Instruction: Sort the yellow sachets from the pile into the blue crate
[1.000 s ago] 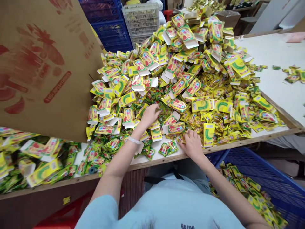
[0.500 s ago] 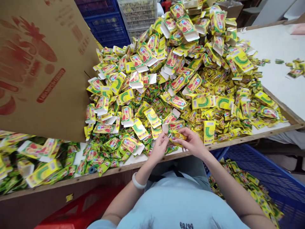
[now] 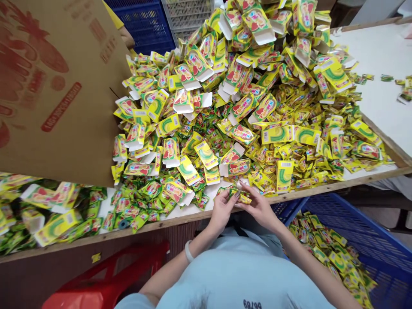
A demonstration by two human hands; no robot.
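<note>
My left hand (image 3: 222,211) is closed, its thumb pressed on a small green candy packet (image 3: 229,191) at the table's front edge. My right hand (image 3: 260,210) pinches a small yellow candy packet (image 3: 245,199) right beside it, fingertips almost touching the left ones. How many packets lie between the fingers is partly hidden. Just beyond the hands, open-ended yellow-and-green boxes (image 3: 237,167) lie on a heap of loose packets. Green packets (image 3: 151,189) spread to the left and yellow packets (image 3: 260,180) to the right.
A large printed carton (image 3: 80,128) stands at the left. Below the table's wooden edge (image 3: 322,189), a blue crate (image 3: 383,253) at the right holds filled boxes. At lower left is a red stool (image 3: 106,274). Beyond the carton, another person's arm (image 3: 126,36) shows near stacked crates (image 3: 151,25).
Both hands have come slightly lower and nearer my body. A green packet now shows at the left fingers beside the yellow one. A person's arm has appeared behind the carton.
</note>
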